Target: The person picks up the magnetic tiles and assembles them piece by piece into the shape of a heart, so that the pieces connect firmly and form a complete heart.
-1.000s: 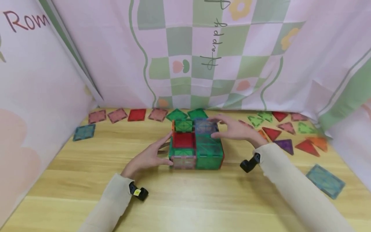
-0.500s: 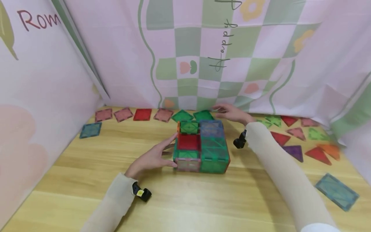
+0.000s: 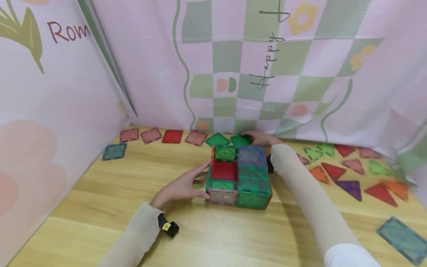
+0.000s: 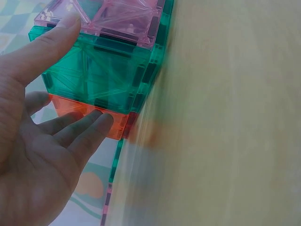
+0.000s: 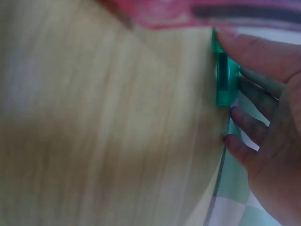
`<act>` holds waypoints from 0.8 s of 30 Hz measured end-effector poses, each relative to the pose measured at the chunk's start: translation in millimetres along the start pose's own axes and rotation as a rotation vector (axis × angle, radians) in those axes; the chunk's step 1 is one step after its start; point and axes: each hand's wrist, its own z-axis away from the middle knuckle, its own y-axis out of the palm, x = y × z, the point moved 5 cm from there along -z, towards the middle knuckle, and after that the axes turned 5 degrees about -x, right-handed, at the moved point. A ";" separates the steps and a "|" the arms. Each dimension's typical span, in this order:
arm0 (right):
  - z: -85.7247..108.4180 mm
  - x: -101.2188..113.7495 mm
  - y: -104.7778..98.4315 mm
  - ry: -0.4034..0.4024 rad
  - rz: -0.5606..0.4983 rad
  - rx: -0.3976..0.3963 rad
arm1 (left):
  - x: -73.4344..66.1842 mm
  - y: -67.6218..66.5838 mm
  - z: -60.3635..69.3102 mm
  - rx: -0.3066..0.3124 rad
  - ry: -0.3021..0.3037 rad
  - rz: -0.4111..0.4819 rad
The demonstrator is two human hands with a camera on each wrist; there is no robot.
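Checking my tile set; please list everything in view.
Tile box: one, multicoloured, table centre.
Pink squares: three, pink, back left.
Red square: one, red, among them.
Green squares: two, green, behind box.
Blue tiles: two, blue, far left, front right.
Triangles: about twelve, multicoloured, right.
Table: one, tan, underneath.
Cloth: count unclear, pastel, back and sides.
Wrist cameras: two, black, wrists.
Sleeves: two, beige, arms.
Left hand: one, bare, at box.
Right hand: one, bare, at green square.

A mostly green box of see-through tiles (image 3: pixel 248 180) stands on the counter (image 3: pixel 207 237); a green tile (image 3: pixel 239 140) lies flat just behind it.
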 end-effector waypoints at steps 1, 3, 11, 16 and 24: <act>0.8 -1.3 1.2 0.008 0.009 0.010 | 0.1 1.4 -0.2 0.006 0.002 -0.002; 3.1 -2.5 2.1 0.025 0.022 0.014 | 0.2 2.8 -0.2 0.012 -0.002 -0.007; 21.0 0.4 -7.6 -0.019 0.203 -0.117 | -3.0 -0.6 0.1 0.006 -0.012 -0.017; 43.2 -3.9 -25.8 0.015 0.145 -0.222 | -3.3 0.9 -1.2 0.016 0.003 -0.012; 64.3 38.9 -54.4 0.057 0.104 -0.255 | -1.0 -0.4 2.6 0.003 -0.009 -0.022</act>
